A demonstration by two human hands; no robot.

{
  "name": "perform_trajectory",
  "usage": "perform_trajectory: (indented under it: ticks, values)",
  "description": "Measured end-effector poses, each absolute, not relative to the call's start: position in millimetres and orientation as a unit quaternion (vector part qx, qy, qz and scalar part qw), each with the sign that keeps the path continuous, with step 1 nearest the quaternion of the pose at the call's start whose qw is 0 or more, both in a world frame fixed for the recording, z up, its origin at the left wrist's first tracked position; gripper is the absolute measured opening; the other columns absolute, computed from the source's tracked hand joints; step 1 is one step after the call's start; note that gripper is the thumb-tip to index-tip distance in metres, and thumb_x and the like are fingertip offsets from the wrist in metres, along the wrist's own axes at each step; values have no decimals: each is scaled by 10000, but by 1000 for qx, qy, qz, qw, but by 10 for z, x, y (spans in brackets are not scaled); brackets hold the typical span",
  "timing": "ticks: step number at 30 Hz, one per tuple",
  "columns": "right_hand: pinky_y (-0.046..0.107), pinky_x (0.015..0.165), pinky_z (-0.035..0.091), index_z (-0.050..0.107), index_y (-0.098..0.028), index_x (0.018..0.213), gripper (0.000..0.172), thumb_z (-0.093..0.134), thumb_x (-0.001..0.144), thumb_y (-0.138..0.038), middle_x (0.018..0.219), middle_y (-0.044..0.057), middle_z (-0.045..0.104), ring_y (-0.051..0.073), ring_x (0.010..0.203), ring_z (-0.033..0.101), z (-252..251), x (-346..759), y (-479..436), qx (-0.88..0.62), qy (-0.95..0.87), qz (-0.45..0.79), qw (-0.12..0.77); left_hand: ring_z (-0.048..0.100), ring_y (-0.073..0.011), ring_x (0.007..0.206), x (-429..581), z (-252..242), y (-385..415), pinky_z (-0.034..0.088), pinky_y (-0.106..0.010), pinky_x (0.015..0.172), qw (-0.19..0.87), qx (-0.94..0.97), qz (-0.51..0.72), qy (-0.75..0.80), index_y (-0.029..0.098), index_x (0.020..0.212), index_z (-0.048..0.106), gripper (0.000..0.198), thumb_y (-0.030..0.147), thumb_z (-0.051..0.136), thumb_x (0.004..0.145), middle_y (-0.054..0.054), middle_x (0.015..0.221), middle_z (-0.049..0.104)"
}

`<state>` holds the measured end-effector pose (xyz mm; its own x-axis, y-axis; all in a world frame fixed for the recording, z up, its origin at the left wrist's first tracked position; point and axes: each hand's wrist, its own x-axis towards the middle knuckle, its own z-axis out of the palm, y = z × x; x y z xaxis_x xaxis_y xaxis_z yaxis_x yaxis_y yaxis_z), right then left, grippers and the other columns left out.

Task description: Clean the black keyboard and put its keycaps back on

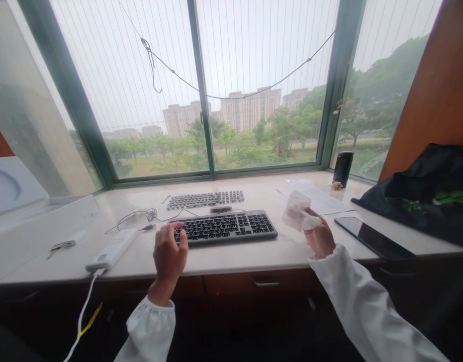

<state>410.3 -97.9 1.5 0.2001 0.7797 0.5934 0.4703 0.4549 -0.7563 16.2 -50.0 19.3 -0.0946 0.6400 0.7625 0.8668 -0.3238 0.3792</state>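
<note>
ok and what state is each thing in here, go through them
left hand, open, fingers at the keyboard's left end
right hand, closed on a white wad and clear packet
grey keyboard, flat, keys all on
phone, screen dark
black tumbler, upright
window, shut
white power bank, cable attached

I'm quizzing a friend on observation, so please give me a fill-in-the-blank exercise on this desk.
The left hand is at the ____ end of the black keyboard.
The right hand holds a crumpled pale wrapper, with a smartphone lying to its ____.
A ____ cable runs down from the white power bank.

Missing words: left; right; white.
</note>
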Motion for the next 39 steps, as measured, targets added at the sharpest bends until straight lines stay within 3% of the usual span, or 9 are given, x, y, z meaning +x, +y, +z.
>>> perform_trajectory:
  ticks: [3, 5, 8, 11, 16, 21, 28, 32, 39]
  values:
    - [482, 1033, 456, 233, -227, 1512, 631, 100, 943, -466, 1435, 118, 491, 260, 1343, 445, 40, 4167, -1010, -453, -543, 227, 670, 562, -210, 1011, 561, 331, -512, 447, -347, 909, 54, -745, -442, -497, 209, 997, 600, 170, 271, 465, 914, -49, 1041, 631]
    - [471, 1066, 429, 201, -282, 1514, 593, 170, 944, -443, 1497, 79, 425, 238, 1388, 381, 20, 4204, -1034, -420, -500, 302, 695, 573, -198, 1021, 818, 426, -488, 456, -344, 907, 12, -802, -399, -444, 202, 1025, 604, 208, 327, 470, 927, -51, 1062, 634]
    - [445, 1064, 438, 403, -320, 1411, 505, 375, 914, -403, 1435, 40, 511, 232, 1333, 460, -21, 4234, -1038, -335, -421, 406, 739, 560, -226, 1108, 1124, 549, -382, 432, -384, 963, -27, -897, -286, -337, 207, 1187, 577, 422, 514, 482, 915, -72, 1187, 620]
    - [393, 961, 534, 599, -282, 1199, 365, 523, 851, -358, 1212, 44, 679, 233, 1141, 627, -15, 4219, -1023, -253, -316, 480, 778, 483, -301, 1247, 1319, 620, -176, 368, -455, 1042, -48, -946, -150, -284, 258, 1373, 459, 774, 721, 560, 760, -91, 1366, 534]
    - [377, 870, 590, 639, -260, 1117, 308, 558, 820, -268, 1063, 41, 736, 235, 994, 698, 46, 4171, -1052, -212, -243, 535, 781, 288, -397, 1396, 1452, 611, 234, 250, -520, 1118, -60, -951, 17, -303, 302, 1510, 251, 1180, 803, 675, 530, -123, 1552, 301]
    - [378, 876, 591, 643, -271, 1072, 278, 552, 814, -222, 1056, 38, 736, 225, 1010, 693, 38, 4178, -1060, -197, -238, 544, 780, 206, -349, 1447, 1495, 586, 435, 180, -470, 1172, -105, -957, 58, -264, 337, 1529, 163, 1234, 761, 718, 513, -75, 1590, 223]
    - [316, 879, 583, 664, -234, 1030, 285, 522, 797, -153, 953, 48, 756, 205, 986, 698, 49, 4152, -1045, -188, -213, 564, 775, 93, -371, 1466, 1602, 642, 538, 126, -535, 1178, -153, -938, 114, -290, 362, 1533, 68, 1342, 690, 796, 454, -99, 1615, 66]
    - [287, 796, 607, 673, -232, 1016, 278, 516, 802, -149, 953, 47, 758, 194, 935, 712, 66, 4152, -1063, -198, -206, 571, 769, 117, -374, 1462, 1624, 633, 580, 153, -525, 1181, -167, -938, 114, -280, 355, 1533, 106, 1322, 660, 809, 456, -73, 1616, 102]
    - [240, 627, 613, 696, -229, 983, 246, 574, 777, -174, 978, 41, 761, 187, 841, 727, -16, 4214, -1032, -220, -215, 573, 759, 183, -332, 1452, 1598, 596, 585, 153, -427, 1201, -161, -952, 84, -247, 222, 1548, 91, 1333, 686, 775, 502, -123, 1597, 166]
